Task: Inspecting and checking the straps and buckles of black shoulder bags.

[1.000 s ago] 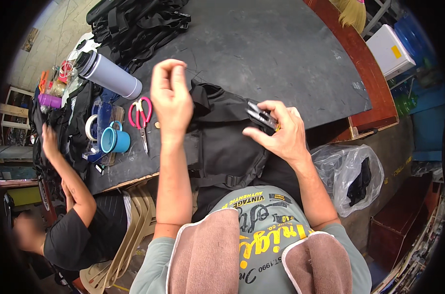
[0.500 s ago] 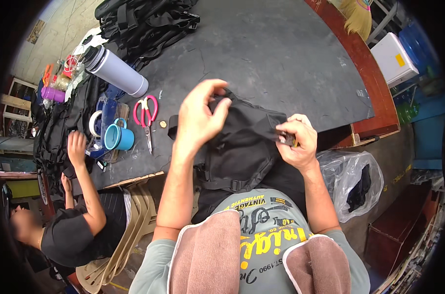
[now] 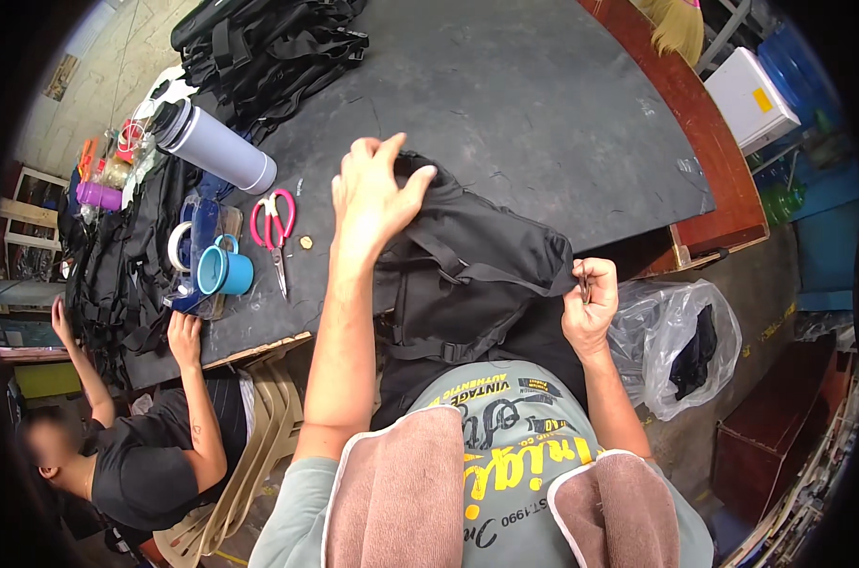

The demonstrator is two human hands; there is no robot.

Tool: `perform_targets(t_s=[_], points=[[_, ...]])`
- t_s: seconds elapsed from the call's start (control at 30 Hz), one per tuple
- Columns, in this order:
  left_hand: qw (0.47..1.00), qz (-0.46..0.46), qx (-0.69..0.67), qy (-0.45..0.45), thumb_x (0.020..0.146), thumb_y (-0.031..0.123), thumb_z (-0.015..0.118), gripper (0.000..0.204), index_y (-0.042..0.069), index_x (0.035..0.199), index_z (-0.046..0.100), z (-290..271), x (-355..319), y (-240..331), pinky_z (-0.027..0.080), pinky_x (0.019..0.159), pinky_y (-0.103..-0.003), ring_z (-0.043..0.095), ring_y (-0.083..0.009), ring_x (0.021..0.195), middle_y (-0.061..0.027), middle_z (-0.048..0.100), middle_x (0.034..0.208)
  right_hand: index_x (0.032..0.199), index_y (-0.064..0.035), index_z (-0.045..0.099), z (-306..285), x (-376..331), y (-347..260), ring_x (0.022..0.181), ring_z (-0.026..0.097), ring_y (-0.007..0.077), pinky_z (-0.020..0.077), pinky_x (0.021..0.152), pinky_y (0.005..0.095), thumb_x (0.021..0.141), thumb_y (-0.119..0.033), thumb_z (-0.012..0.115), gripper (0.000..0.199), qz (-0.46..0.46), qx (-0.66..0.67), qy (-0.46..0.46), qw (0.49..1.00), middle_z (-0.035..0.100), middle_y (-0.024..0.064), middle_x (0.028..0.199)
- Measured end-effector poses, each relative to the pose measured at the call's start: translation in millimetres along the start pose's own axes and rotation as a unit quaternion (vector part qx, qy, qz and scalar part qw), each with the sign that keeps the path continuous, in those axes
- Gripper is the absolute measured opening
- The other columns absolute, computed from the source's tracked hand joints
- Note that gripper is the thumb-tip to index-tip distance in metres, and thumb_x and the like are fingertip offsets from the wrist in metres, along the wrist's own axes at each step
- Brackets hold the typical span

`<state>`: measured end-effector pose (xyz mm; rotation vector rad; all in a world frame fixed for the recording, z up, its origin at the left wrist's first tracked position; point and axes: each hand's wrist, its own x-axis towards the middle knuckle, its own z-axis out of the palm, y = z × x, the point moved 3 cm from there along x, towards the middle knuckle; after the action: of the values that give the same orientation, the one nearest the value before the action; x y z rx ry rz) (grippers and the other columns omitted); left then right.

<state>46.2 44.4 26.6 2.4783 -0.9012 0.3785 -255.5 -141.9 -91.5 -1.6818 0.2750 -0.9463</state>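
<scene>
A black backpack (image 3: 477, 275) with straps and a buckle lies on the dark table (image 3: 543, 104) right in front of me, partly over its front edge. My left hand (image 3: 372, 189) rests on the bag's far upper corner with fingers spread and bent over the fabric. My right hand (image 3: 588, 308) pinches the bag's right edge near the table's front edge; a small dark object seems to sit between its fingers, too small to identify.
Pink-handled scissors (image 3: 275, 222), a teal mug (image 3: 223, 272), a tape roll and a grey bottle (image 3: 216, 149) lie at the left. A pile of black bags (image 3: 259, 47) sits at the far left. Another person (image 3: 136, 454) sits at the lower left. A plastic bag (image 3: 680, 346) hangs at the right.
My left hand came down from raised onto the bag's far corner. My right hand slid right and down to the bag's right edge. The person at left moved both hands onto the table.
</scene>
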Motion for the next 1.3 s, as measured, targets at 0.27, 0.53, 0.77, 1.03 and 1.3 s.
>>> perform_targets(t_s=[0.27, 0.53, 0.77, 1.03, 1.3], points=[[0.986, -0.057, -0.119, -0.105, 0.111, 0.041, 0.078, 0.034, 0.011, 0.123, 0.088, 13, 36, 1, 0.049, 0.119, -0.056, 0.067, -0.0327, 0.142, -0.0111, 0.084, 0.13, 0.123, -0.0062, 0.056, -5, -7, -9, 0.114, 0.052, 0.0124, 0.0448, 0.108, 0.028, 0.104, 0.009, 0.061, 0.025, 0.051, 0.061, 0.033, 0.996, 0.054, 0.0023, 0.12], [0.983, -0.047, -0.139, -0.111, 0.117, 0.04, 0.071, 0.031, 0.012, 0.122, 0.081, 22, 22, 0, 0.056, 0.105, -0.056, 0.074, -0.0407, 0.123, -0.0161, 0.082, 0.121, 0.119, -0.0051, 0.059, -19, -6, -14, 0.107, 0.054, 0.0133, 0.0467, 0.105, 0.0276, 0.09, 0.015, 0.046, 0.037, 0.053, 0.05, 0.053, 0.996, 0.055, 0.0036, 0.117], [0.95, 0.255, -0.064, 0.169, 0.113, 0.028, 0.077, 0.016, 0.012, 0.114, 0.074, -72, 94, 52, 0.062, 0.075, -0.051, 0.08, -0.0413, 0.085, -0.0158, 0.08, 0.087, 0.113, -0.0051, 0.06, 0, -18, -56, 0.107, 0.06, 0.0176, 0.0495, 0.115, 0.0349, 0.085, 0.016, 0.039, 0.041, -0.03, 0.045, 0.019, 0.998, 0.059, 0.0081, 0.114], [0.748, 0.615, -0.02, 0.249, 0.101, 0.025, 0.082, 0.014, 0.014, 0.098, 0.074, -109, 181, 214, 0.06, 0.089, -0.048, 0.078, -0.0308, 0.097, -0.01, 0.078, 0.089, 0.121, -0.0064, 0.052, 80, 0, -96, 0.089, 0.061, 0.0103, 0.064, 0.093, 0.0297, 0.092, 0.018, 0.054, 0.038, -0.049, 0.136, -0.184, 0.972, 0.06, 0.0068, 0.113], [0.885, 0.392, -0.252, 0.007, 0.107, 0.006, 0.073, 0.018, 0.008, 0.125, 0.07, 9, 61, 205, 0.064, 0.09, -0.052, 0.08, -0.0399, 0.103, -0.0129, 0.079, 0.108, 0.089, -0.0084, 0.058, 50, -18, -92, 0.072, 0.063, 0.0097, 0.0496, 0.064, 0.0323, 0.089, -0.004, 0.103, 0.044, 0.046, 0.083, -0.347, 0.933, 0.065, 0.0035, 0.079]])
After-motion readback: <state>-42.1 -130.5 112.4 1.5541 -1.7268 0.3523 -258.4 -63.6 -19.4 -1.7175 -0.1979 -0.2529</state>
